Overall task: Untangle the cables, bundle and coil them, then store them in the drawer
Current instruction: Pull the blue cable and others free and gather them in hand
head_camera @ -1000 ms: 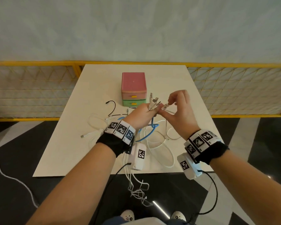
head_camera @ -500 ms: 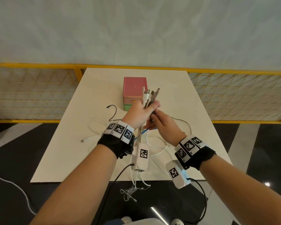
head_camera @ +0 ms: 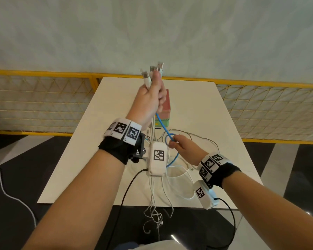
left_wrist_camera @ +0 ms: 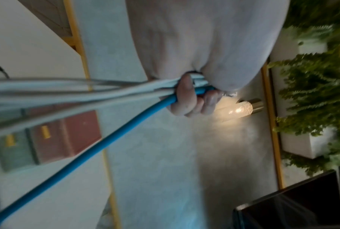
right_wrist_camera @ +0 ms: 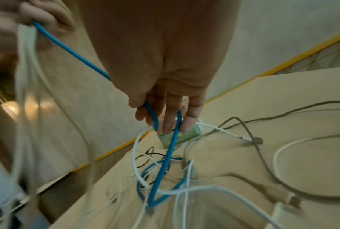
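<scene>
**When lifted by the plugs, limp and light: cables half gathered**

Where dangling past the near edge of the pale wooden table (head_camera: 215,123), thin white cable tails (head_camera: 153,212) without any stiffness: soft, light, likely to snag into a knot. Just beyond, loose white and grey cables (right_wrist_camera: 214,187) lying in open loops on the table top, crossing each other. Above them, right hand (head_camera: 182,147) with fingers curled narrow round a loop of the round blue rubber cable (head_camera: 162,123). Thicker than the others, probably springier, wanting to keep its curve. Best taken close to a plug or at a bend, then slid along, not jerked; smooth jacket probably slippery in a loose pinch. Higher and further, left hand (head_camera: 150,100) raised, fist closed tight on a bunch of white cables together with the blue one, metal plug ends (head_camera: 156,68) sticking up above the thumb. Connectors probably the only fragile part. Farthest, small pink and green plastic drawer box (head_camera: 165,105), both drawers seeming closed, nothing stored yet.
</scene>
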`<state>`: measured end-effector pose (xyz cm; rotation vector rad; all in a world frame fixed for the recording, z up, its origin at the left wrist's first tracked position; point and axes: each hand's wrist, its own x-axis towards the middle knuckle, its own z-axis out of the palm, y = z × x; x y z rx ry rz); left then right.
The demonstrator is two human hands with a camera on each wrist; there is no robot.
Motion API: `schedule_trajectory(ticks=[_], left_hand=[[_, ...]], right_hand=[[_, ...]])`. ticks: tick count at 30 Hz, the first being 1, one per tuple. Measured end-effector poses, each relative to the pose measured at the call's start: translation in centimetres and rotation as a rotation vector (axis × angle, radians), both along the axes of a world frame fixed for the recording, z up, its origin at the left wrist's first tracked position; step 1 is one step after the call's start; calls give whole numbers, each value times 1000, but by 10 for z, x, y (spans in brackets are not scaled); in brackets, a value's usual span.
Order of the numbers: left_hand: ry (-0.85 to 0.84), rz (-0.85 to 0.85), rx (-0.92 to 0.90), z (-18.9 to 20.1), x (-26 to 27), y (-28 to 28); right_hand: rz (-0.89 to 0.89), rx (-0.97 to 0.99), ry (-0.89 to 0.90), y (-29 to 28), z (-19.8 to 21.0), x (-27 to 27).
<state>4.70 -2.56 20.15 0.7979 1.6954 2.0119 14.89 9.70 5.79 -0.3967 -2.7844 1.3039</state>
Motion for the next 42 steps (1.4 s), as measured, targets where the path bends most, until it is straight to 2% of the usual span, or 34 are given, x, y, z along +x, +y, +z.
schedule_trajectory(ticks=[2, 4, 8, 11, 14, 16, 18, 21, 23, 25, 27, 30, 38, 42], left_hand=[[-28, 0, 70, 18, -5, -7], [-16, 20, 131, 36, -8, -14], [119, 67, 133, 47, -14, -26], [188, 65, 73, 44, -17, -32], [228, 93, -82, 37, -14, -33], [297, 52, -223, 29, -9, -31], [350, -54, -344, 20, -2, -24], [412, -114, -496, 3, 0, -11], [428, -130, -595, -9, -6, -8], [445, -115, -672, -17, -13, -8], [454, -15, -631, -17, -19, -10], [375, 149, -389, -3, -22, -15], [240, 404, -134, 3, -31, -30], [181, 478, -61, 10, -31, -39]], right_hand=[[18, 130, -113, 12, -8, 3], [-14, 179, -164, 22, -10, 4], [-123, 216, -108, 37, 6, -7], [-254, 131, 26, 50, 30, -18], [-345, 48, 192, 56, 63, -23], [-307, 56, 235, 53, 81, -27], [-210, 178, 238, 44, 96, -29], [-49, 337, 316, 32, 107, -33], [-21, 426, 415, 28, 108, -35], [-37, 432, 456, 29, 105, -35], [-78, 365, 358, 34, 96, -35], [-136, 275, 153, 43, 76, -32], [-140, 237, 13, 50, 80, -39], [-131, 268, -90, 56, 65, -36]])
